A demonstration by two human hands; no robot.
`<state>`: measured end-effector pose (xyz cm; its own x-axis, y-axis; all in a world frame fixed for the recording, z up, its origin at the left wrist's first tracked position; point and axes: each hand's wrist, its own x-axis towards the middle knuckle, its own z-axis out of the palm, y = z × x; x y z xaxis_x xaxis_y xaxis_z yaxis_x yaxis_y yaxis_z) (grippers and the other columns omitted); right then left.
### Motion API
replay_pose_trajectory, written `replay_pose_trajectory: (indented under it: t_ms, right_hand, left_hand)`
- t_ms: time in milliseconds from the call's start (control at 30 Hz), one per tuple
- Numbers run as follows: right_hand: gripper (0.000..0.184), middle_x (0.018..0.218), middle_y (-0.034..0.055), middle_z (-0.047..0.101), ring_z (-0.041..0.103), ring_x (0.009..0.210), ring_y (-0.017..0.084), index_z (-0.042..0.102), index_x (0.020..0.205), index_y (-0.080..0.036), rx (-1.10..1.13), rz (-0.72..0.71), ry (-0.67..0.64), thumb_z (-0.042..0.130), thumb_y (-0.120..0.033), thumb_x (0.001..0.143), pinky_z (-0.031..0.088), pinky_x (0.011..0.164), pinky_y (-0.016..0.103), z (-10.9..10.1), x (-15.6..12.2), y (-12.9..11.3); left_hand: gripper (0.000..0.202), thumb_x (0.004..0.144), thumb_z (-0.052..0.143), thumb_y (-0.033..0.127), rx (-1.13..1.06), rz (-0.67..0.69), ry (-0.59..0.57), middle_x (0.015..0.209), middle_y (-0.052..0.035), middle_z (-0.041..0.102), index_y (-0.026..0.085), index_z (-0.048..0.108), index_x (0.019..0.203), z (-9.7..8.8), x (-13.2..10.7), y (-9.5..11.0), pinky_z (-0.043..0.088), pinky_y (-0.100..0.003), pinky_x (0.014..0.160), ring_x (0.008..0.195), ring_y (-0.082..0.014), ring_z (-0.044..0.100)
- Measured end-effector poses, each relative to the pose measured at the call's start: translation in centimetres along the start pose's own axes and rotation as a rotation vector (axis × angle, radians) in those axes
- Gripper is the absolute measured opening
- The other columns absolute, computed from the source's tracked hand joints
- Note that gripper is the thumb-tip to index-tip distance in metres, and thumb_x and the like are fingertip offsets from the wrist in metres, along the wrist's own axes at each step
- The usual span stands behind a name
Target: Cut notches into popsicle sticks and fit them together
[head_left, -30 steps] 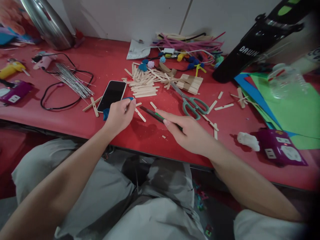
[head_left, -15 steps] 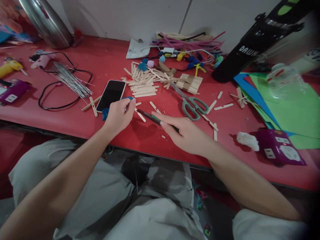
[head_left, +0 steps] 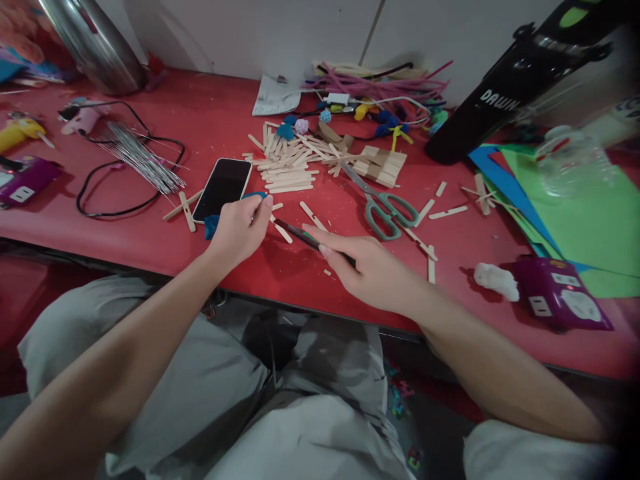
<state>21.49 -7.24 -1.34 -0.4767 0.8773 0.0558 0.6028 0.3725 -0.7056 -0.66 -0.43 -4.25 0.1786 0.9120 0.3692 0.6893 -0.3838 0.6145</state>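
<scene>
My left hand [head_left: 239, 230] rests on the red table [head_left: 210, 127] beside a black phone [head_left: 223, 189], fingers pinched on a wooden craft stick [head_left: 280, 230] that pokes out to the right. A blue piece [head_left: 212, 225] lies under that hand. My right hand [head_left: 370, 270] is closed round a dark utility knife [head_left: 295, 231], index finger stretched along its top, the tip pointing left at the stick. A heap of craft sticks [head_left: 287, 167] lies just beyond the hands.
Green-handled scissors [head_left: 385, 210] lie right of the hands. Wires [head_left: 143, 160] and a black cable [head_left: 120, 207] sit at left, a purple power strip [head_left: 563, 300] and white lump [head_left: 497, 280] at right, coloured paper [head_left: 575, 220] and a black bottle [head_left: 510, 93] beyond.
My right hand has slid the knife a little to the left, closer to the stick. My left hand has stayed where it was.
</scene>
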Motion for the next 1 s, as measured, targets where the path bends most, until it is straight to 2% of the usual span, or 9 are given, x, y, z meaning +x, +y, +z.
replay_pose_trajectory:
  t_ms: [133,300,400,533,633,700,800,900,1000]
  right_hand:
    - [0.05,0.107,0.0091,0.076,0.071,0.085,0.017,0.049,0.146,-0.015,-0.032,-0.003,0.002,0.039,-0.018,0.097,0.055,0.079,0.026,0.2,0.0,-0.2]
    - [0.055,0.098,0.0113,0.074,0.068,0.081,0.02,0.045,0.148,-0.013,-0.169,-0.03,0.018,0.039,-0.015,0.094,0.053,0.077,0.031,0.8,-0.1,-0.4]
    - [0.052,0.096,0.0092,0.073,0.067,0.08,0.018,0.046,0.147,-0.013,-0.067,0.007,-0.004,0.037,-0.021,0.097,0.053,0.078,0.03,0.6,0.1,-0.1]
    - [0.049,0.081,0.0041,0.071,0.063,0.065,0.015,0.049,0.145,-0.016,0.037,0.064,-0.021,0.034,-0.029,0.101,0.052,0.067,0.027,0.3,0.3,0.6]
    - [0.052,0.094,0.0082,0.071,0.064,0.076,0.017,0.046,0.148,-0.018,-0.135,-0.026,0.015,0.037,-0.02,0.097,0.051,0.075,0.029,0.7,0.2,0.9]
    - [0.054,0.094,0.0091,0.069,0.062,0.076,0.017,0.045,0.148,-0.018,-0.222,-0.067,0.021,0.038,-0.016,0.095,0.05,0.077,0.03,0.9,0.1,0.9]
    - [0.05,0.085,0.0055,0.068,0.058,0.067,0.014,0.047,0.147,-0.016,-0.061,-0.039,0.008,0.038,-0.021,0.098,0.05,0.071,0.027,0.9,0.2,1.0]
    - [0.049,0.07,-0.0001,0.062,0.051,0.055,0.012,0.046,0.148,-0.016,0.135,0.048,-0.028,0.035,-0.029,0.101,0.046,0.057,0.023,0.6,0.5,1.1]
    - [0.05,0.076,0.0026,0.065,0.057,0.061,0.013,0.045,0.148,-0.015,0.044,0.033,-0.004,0.035,-0.025,0.1,0.048,0.064,0.025,0.8,0.5,1.0]
  left_hand:
    - [0.044,0.092,0.046,0.032,-0.011,-0.005,-0.002,0.05,0.0051,0.021,0.022,0.022,0.056,0.1,0.0,-0.1,0.02,-0.032,0.052,0.049,-0.0105,0.027]
    - [0.044,0.092,0.045,0.033,-0.013,-0.006,0.011,0.051,0.0051,0.022,0.022,0.023,0.056,0.2,0.1,-0.2,0.021,-0.032,0.053,0.049,-0.0105,0.028]
    - [0.044,0.093,0.045,0.034,-0.019,-0.007,0.003,0.05,0.0047,0.025,0.022,0.026,0.055,0.1,0.0,-0.2,0.022,-0.031,0.053,0.049,-0.0109,0.03]
    - [0.042,0.093,0.044,0.034,-0.021,-0.01,0.001,0.05,0.0045,0.028,0.022,0.029,0.055,0.0,0.0,-0.1,0.024,-0.031,0.053,0.05,-0.0112,0.031]
    - [0.042,0.093,0.044,0.035,-0.016,-0.018,0.001,0.05,0.0046,0.027,0.022,0.03,0.055,0.0,0.1,-0.1,0.023,-0.031,0.053,0.05,-0.011,0.031]
    - [0.042,0.093,0.044,0.034,-0.013,-0.019,0.006,0.049,0.0048,0.027,0.021,0.03,0.055,0.0,0.1,-0.2,0.023,-0.03,0.053,0.05,-0.0106,0.032]
    - [0.042,0.093,0.045,0.033,-0.003,-0.009,0.015,0.05,0.0049,0.027,0.021,0.03,0.055,-0.1,0.0,-0.2,0.023,-0.03,0.053,0.05,-0.0101,0.032]
    - [0.041,0.093,0.044,0.032,-0.006,-0.005,0.018,0.05,0.0051,0.027,0.021,0.031,0.056,-0.1,-0.1,-0.1,0.024,-0.03,0.053,0.05,-0.0101,0.032]
    - [0.041,0.093,0.044,0.032,-0.015,-0.003,0.015,0.051,0.0052,0.026,0.022,0.029,0.056,-0.1,0.0,-0.1,0.024,-0.03,0.053,0.05,-0.0101,0.032]
